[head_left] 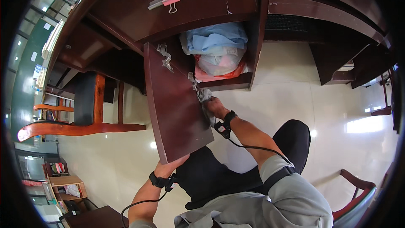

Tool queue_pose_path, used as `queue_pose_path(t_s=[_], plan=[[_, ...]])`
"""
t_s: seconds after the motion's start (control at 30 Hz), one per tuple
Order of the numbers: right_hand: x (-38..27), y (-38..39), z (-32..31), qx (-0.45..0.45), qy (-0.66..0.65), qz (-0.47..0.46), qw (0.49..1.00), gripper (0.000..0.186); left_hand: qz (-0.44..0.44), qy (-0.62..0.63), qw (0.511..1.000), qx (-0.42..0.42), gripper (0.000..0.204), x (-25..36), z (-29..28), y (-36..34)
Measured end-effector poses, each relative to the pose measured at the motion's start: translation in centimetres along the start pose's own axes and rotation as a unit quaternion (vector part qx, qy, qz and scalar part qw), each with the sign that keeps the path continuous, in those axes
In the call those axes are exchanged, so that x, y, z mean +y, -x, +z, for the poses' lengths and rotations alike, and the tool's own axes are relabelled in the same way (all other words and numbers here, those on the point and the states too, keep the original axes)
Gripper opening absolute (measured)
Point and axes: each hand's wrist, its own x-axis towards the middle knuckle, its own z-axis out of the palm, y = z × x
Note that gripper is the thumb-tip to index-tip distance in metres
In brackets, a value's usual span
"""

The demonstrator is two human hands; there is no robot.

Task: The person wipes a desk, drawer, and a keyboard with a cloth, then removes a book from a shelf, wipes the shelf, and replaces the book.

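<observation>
The dark wooden table (126, 4) spans the upper part of the view, with a pale tiled floor (295, 97) below it. A wooden chair (80, 118) stands to the left, under the table edge. The cabinet door (175, 105) of the table stands swung open toward the person (it is seen nearly edge-on from above), hinged beside an open compartment. Inside that compartment sits a bundle of bags (217, 52): light blue on top, white in the middle, red at the bottom.

The left hand (166, 169) grips the lower corner of the cabinet door, fingers wrapped round its edge. The right hand (216, 106) presses a crumpled grey cloth (203, 96) against the inner face of the door, closed around the cloth. Both wrists carry black straps with cables. On the table top lies a pink binder clip (171, 1) fastened to a grey strip.
</observation>
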Motion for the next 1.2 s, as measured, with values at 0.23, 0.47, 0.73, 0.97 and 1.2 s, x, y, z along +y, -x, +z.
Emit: queue_pose_path(t_s=[0.23, 0.47, 0.73, 0.97, 1.2], plan=[[-15.2, 9.6, -1.2, 0.015, -0.09, -0.104, 0.99, 0.032, -0.035, 0.042, 0.994, -0.092, 0.05, -3.1, 1.9, 1.4], [-29.7, 16.0, -4.4, -0.053, -0.176, -0.348, 0.919, 0.036, 0.111, -0.007, 0.993, -0.037, 0.005, 2.7, 2.2, -3.8], [-21.0, 19.8, -5.8, -0.064, -0.046, -0.273, 0.959, 0.036, 0.093, -0.027, 0.995, 0.01, 0.008, 4.5, 2.0, -4.5], [-15.3, 17.5, -12.1, -0.078, 0.27, -0.153, 0.947, 0.03, 0.143, -0.016, 0.989, 0.019, 0.007, 6.5, 4.0, -7.1], [-21.7, 21.9, -22.6, 0.073, 0.025, -0.206, 0.976, 0.035, 0.11, 0.001, 0.994, -0.004, 0.026, 9.3, 6.1, -12.4]])
